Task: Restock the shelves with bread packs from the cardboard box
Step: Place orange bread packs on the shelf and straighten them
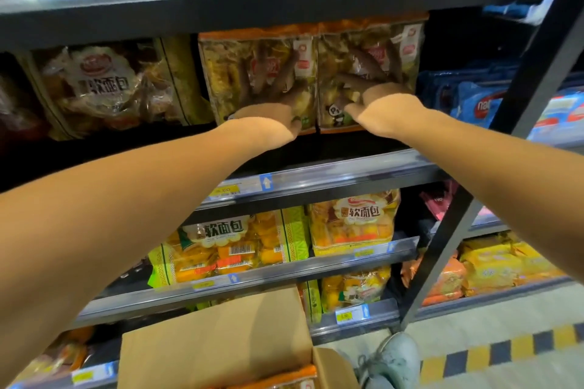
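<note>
Two clear bread packs with orange top strips stand side by side on the middle shelf (331, 172). My left hand (268, 110) lies flat on the front of the left bread pack (224, 73), fingers spread upward. My right hand (382, 104) presses the same way on the right bread pack (341, 50). Neither hand is closed around its pack. Below me the cardboard box (221, 341) stands with a flap up, and an orange-edged pack (284, 377) shows inside it.
Soft-bread bags (104, 85) fill the shelf to the left, blue packs (474, 104) to the right. Lower shelves hold yellow bread bags (350, 224). A dark upright post (474, 218) slants at the right. My shoe (395, 360) is on the floor beside the box.
</note>
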`<action>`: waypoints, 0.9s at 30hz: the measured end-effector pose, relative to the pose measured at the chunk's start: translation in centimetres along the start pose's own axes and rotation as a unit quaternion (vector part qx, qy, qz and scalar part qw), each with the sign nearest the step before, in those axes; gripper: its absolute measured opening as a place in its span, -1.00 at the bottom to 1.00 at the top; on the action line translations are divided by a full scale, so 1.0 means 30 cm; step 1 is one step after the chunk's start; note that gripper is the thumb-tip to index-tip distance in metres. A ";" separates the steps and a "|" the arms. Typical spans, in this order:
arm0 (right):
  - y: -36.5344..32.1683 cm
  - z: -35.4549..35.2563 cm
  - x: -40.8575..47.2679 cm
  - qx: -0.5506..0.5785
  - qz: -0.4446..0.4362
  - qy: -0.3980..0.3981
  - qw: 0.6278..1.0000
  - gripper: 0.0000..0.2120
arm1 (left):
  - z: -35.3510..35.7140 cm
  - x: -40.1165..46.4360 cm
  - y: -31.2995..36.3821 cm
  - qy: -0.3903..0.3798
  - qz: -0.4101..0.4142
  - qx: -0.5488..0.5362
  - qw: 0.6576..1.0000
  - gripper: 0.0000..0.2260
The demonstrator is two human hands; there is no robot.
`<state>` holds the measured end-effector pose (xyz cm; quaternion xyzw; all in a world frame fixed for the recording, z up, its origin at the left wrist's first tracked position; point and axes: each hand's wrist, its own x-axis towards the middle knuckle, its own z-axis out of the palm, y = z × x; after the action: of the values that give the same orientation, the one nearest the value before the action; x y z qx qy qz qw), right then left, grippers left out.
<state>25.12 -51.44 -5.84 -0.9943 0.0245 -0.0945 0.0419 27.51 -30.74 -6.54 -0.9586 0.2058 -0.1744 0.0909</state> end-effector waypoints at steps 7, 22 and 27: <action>-0.022 -0.058 -0.164 0.040 -0.045 0.074 0.995 -0.37 | -0.141 -0.183 -0.045 -0.014 -0.043 -0.121 0.992 -0.64; -0.346 0.145 -0.734 0.167 -0.254 -0.011 0.952 -0.49 | 0.017 -0.965 -0.250 -0.016 0.052 -0.086 0.995 -0.40; -0.464 0.336 -0.879 0.178 -0.274 -0.123 0.937 -0.42 | 0.174 -1.228 -0.259 -0.080 0.023 -0.138 0.987 -0.41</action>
<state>1.73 -35.30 -19.38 -0.9428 -0.2713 0.0175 0.1931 0.79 -7.53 -20.39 -0.9678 0.2421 -0.0649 -0.0222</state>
